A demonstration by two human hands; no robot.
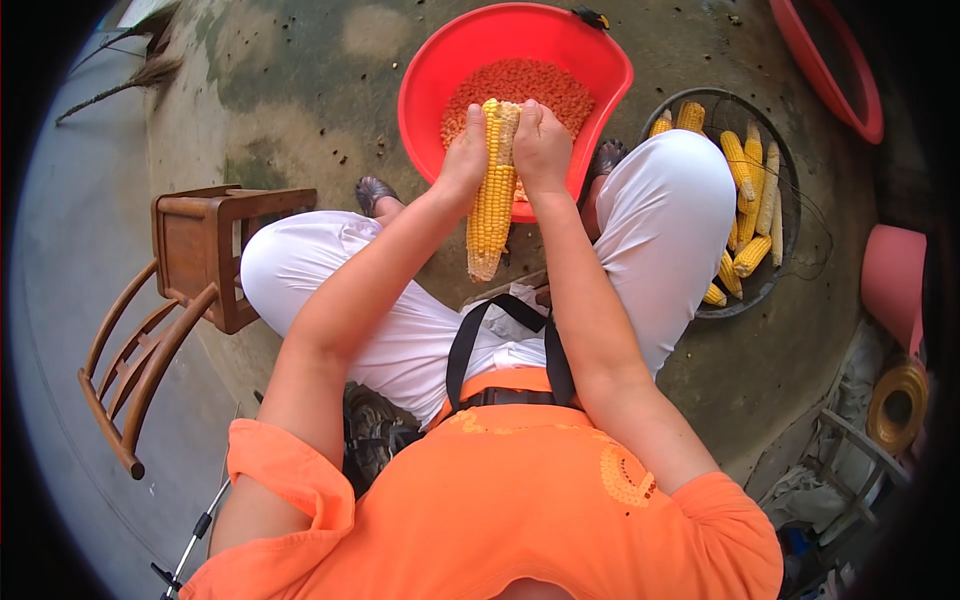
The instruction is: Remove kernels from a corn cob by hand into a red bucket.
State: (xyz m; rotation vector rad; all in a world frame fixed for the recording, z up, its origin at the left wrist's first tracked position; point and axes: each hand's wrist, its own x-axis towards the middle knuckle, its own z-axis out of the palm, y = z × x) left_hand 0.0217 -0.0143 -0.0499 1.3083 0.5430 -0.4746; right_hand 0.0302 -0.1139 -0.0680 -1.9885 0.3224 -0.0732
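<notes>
Both hands hold one ear of dried corn (491, 217) over the near part of a red plastic basin (431, 64). My left hand (466, 154) and my right hand (541, 146) grip its far end from either side, thumbs up near the top. Bare cob shows on the upper right of the ear; yellow kernels cover the rest, and the ear's lower end points towards my lap. Loose corn kernels (525, 79) cover the bottom of the basin. To the right, a round dark basket (793, 202) holds several ears of corn (752, 176), one of them pale.
A wooden chair (191, 247) stands at the left, with brooms (142, 75) beyond it. Knees in white trousers flank the basin. A black and yellow object (591, 16) sits on the basin's rim. Another red basin (847, 82) and a pink container (894, 277) are at the right.
</notes>
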